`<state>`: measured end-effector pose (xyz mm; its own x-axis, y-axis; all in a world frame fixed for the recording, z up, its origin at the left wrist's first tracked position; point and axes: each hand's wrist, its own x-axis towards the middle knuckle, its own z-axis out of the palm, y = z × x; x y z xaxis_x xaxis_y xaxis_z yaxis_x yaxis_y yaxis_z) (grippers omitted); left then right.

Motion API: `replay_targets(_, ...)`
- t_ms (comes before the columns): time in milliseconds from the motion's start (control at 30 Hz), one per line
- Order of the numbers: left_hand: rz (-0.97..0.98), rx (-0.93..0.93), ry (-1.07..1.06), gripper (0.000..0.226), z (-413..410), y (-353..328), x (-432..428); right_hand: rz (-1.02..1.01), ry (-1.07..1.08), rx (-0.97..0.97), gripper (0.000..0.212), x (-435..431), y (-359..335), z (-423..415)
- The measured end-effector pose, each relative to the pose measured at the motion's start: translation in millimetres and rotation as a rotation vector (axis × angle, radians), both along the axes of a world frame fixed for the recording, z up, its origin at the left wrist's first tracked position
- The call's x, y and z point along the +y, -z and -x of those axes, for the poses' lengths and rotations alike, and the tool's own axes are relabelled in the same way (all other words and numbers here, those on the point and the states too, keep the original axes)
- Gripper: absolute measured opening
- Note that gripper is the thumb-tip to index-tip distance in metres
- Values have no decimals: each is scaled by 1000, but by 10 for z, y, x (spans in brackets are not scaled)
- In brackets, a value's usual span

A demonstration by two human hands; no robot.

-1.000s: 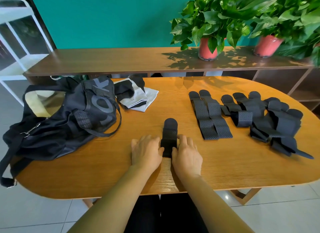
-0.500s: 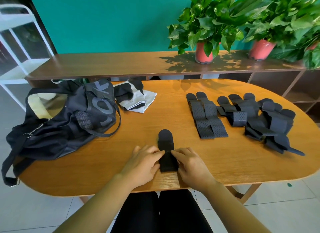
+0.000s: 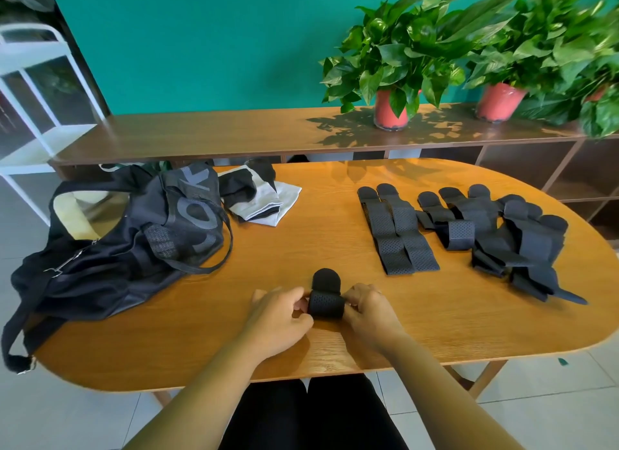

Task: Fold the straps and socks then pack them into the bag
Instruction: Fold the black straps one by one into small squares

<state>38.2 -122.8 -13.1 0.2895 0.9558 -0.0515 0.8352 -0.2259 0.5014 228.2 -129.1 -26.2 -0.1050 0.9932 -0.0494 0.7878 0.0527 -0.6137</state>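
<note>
We pinch the rolled strap (image 3: 326,304) endwise between left hand (image 3: 280,319) and right hand (image 3: 372,313), its loose tab (image 3: 326,278) pointing straight away.

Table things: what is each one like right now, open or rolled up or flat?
Rolled strap: half rolled, round end flat on table.
Left hand: pinches the roll's left end.
Right hand: pinches its right end.
Bag: open, slumped on table.
Socks: loose pile beside bag.
Other straps: mostly unrolled, lying on table.

Black perforated strap (image 3: 326,302), black bag (image 3: 134,241) w/ grey lettering, black-and-white socks (image 3: 258,198), orange-brown table (image 3: 335,235).
</note>
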Motion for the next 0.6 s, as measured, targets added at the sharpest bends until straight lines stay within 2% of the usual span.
replay_targets(100, -56, 14, -41, 21, -30, 6, 31, 64, 37, 48, 14, 67, 11, 10)
replay_targets(200, -86, -12, -90, 17, -73, 24, 72, 72, 82, 105, 15, 87, 27, 6)
replay_targets(333, -74, -15, -139, 23, -128, 51, 119, 69, 129, 268, 23, 61, 11, -10)
replay_targets(433, -62, 9, -152, 24, -153, 72, 155, 73, 146, 361, 21, 39, -10, 5)
replay_targets(600, -59, 14, -168, 23, -173, 83, 174, -104, 223, 197, 21, 57, 74, 82)
